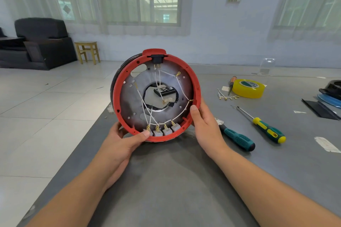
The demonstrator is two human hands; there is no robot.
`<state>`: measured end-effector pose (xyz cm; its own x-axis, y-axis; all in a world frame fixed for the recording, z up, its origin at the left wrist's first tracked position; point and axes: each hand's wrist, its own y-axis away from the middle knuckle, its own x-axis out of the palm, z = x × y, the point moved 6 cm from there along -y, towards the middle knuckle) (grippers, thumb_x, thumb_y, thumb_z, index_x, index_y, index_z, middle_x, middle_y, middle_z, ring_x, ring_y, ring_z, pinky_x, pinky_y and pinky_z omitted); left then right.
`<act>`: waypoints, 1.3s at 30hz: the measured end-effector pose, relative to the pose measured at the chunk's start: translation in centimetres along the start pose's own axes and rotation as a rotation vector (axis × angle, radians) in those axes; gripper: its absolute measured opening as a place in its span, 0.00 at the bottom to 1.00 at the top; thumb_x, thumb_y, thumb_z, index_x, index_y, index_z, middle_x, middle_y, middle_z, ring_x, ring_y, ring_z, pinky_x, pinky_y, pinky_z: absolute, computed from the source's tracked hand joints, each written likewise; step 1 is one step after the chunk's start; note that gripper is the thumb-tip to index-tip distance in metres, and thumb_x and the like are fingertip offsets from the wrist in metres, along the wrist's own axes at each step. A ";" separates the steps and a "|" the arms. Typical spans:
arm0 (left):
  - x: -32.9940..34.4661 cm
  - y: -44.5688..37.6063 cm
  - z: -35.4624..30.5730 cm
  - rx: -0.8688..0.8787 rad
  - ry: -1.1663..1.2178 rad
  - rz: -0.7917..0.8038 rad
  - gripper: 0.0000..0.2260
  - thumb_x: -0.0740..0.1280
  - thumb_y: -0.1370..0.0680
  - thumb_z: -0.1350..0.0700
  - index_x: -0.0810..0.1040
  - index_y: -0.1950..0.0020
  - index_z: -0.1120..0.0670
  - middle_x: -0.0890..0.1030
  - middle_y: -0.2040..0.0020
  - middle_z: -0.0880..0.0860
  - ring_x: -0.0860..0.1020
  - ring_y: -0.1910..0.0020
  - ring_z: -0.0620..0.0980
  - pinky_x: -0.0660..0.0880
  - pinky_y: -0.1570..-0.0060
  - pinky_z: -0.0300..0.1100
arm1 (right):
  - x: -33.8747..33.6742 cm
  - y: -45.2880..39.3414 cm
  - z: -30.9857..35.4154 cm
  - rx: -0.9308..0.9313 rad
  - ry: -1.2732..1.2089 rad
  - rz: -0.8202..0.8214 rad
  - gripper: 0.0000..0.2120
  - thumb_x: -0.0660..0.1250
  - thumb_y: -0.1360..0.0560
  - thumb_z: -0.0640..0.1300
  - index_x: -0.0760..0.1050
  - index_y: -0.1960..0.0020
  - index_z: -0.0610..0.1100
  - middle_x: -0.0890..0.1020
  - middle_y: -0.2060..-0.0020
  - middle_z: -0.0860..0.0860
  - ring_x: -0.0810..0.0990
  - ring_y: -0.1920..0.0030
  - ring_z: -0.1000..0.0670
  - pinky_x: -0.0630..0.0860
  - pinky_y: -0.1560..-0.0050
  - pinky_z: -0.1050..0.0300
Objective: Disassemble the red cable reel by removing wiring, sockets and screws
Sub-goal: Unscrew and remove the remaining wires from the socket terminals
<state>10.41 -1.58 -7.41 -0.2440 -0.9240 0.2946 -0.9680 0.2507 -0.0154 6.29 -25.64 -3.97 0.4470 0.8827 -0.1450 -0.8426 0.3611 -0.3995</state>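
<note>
On the grey table (166,180), near its left edge, the red cable reel (156,96) is standing on its rim, open face tilted toward the camera. The left hand (122,142) is gripping the lower left rim, thumb curled over the edge beside the grey sockets (161,130). The right hand (204,125) is clasping the right rim, thumb pressing onto the red edge, remaining fingers going behind the housing. Inside, white wires (166,121) are running from four sockets at the bottom up to a black connector (157,58) at the top. Right of the reel, a teal-handled screwdriver (238,139) and a yellow-green screwdriver (265,129) are lying apart on the table. Farther back, a yellow tape roll (248,88) is sitting beside loose wire pieces (227,96).
</note>
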 end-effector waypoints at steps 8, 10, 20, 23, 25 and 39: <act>0.3 -0.6 0.1 -0.027 -0.170 -0.060 0.35 0.83 0.32 0.63 0.70 0.32 0.53 0.83 0.37 0.56 0.87 0.45 0.53 0.85 0.46 0.50 | 0.4 -0.4 -0.6 0.084 0.104 0.006 0.24 0.55 0.14 0.57 0.57 0.19 0.58 0.74 0.39 0.71 0.73 0.36 0.61 0.68 0.32 0.59; 0.4 -0.7 0.1 -0.031 -0.118 -0.043 0.33 0.82 0.31 0.64 0.68 0.33 0.53 0.84 0.38 0.58 0.88 0.47 0.57 0.86 0.50 0.51 | 0.6 -0.3 -0.8 0.098 0.086 0.021 0.26 0.56 0.14 0.57 0.53 0.19 0.58 0.73 0.36 0.69 0.71 0.33 0.60 0.66 0.32 0.60; 1.4 -1.3 0.2 -0.082 0.122 -0.023 0.35 0.82 0.36 0.59 0.67 0.36 0.52 0.86 0.46 0.66 0.87 0.50 0.67 0.86 0.55 0.56 | 1.4 0.0 -0.8 0.046 0.150 0.139 0.26 0.64 0.18 0.50 0.61 0.23 0.63 0.75 0.34 0.70 0.71 0.33 0.67 0.68 0.34 0.61; 0.9 -1.3 0.3 -0.080 0.162 -0.045 0.36 0.81 0.36 0.61 0.66 0.35 0.52 0.87 0.46 0.66 0.87 0.49 0.67 0.86 0.56 0.55 | 1.5 0.5 -0.2 0.018 0.206 0.214 0.28 0.66 0.18 0.54 0.59 0.23 0.65 0.74 0.30 0.66 0.75 0.30 0.57 0.70 0.27 0.50; 0.7 -1.3 0.3 -0.071 0.169 -0.053 0.36 0.81 0.36 0.61 0.66 0.34 0.52 0.87 0.45 0.65 0.87 0.49 0.67 0.86 0.56 0.54 | 0.8 0.9 0.2 -0.015 0.362 0.254 0.29 0.65 0.19 0.57 0.57 0.21 0.64 0.72 0.26 0.62 0.74 0.29 0.55 0.71 0.28 0.49; 0.8 -0.9 0.0 -0.048 0.203 -0.064 0.40 0.81 0.35 0.60 0.64 0.29 0.53 0.84 0.40 0.66 0.87 0.48 0.66 0.86 0.53 0.56 | -7.2 0.8 -1.8 0.214 1.455 0.067 0.14 0.57 0.17 0.50 0.74 0.36 0.49 0.76 0.40 0.46 0.75 0.38 0.42 0.70 0.51 0.50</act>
<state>11.08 -2.57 -7.16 -0.1606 -0.8627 0.4796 -0.9760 0.2112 0.0531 2.92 -32.19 -4.86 0.1986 -0.1272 -0.9718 -0.8428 0.4839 -0.2356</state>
